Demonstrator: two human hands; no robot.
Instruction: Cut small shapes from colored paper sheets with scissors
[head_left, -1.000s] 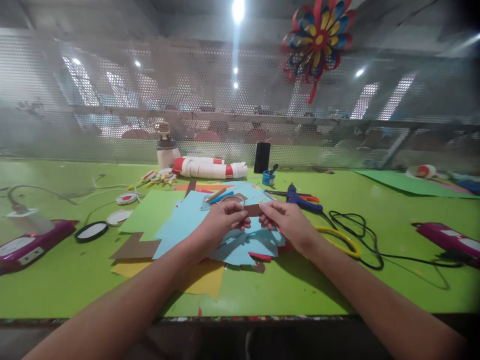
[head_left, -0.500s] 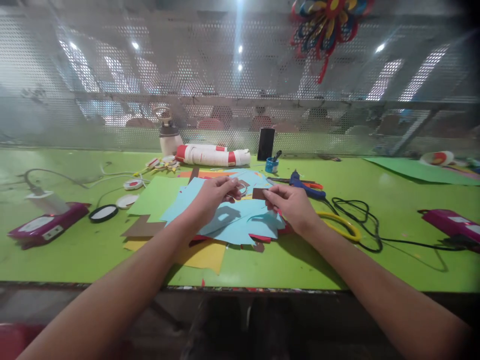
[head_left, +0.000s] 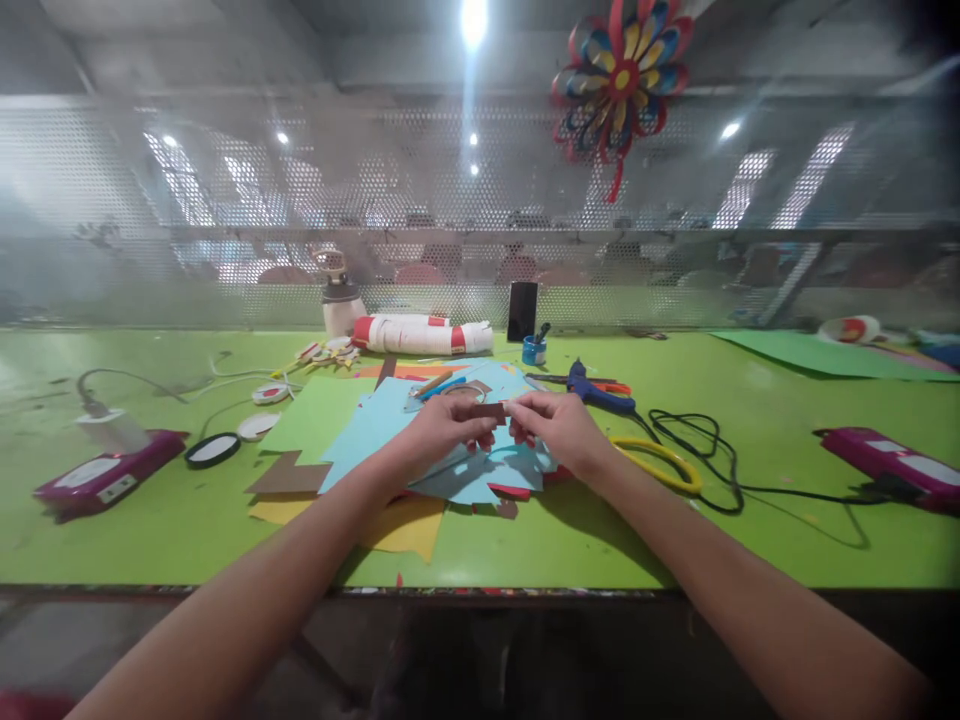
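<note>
Between my two hands is a small strip of brown paper (head_left: 490,411). My left hand (head_left: 444,432) pinches its left end, and my right hand (head_left: 556,428) pinches the right end between thumb and fingertips. They are raised over a pile of coloured paper, with light blue sheets (head_left: 367,430) on top. Just beyond my left hand, a brown pencil-like stick (head_left: 435,384) and a blue slim tool (head_left: 447,386) lie on the paper. Past my right hand rests a blue glue gun (head_left: 596,390), next to tools with orange handles (head_left: 613,387).
A yellow ring (head_left: 660,465) and black cable (head_left: 712,445) lie to the right. Purple power strips (head_left: 112,470) (head_left: 892,465) sit at both sides. Behind the paper are a white-and-red roll (head_left: 424,335), a bottle (head_left: 342,305), a phone (head_left: 523,311) and a blue jar (head_left: 534,350).
My left hand has moved right and down and now grips the brown paper's other end. The pencil-like stick and blue tool have come into view behind it. The camera view has tilted up slightly.
</note>
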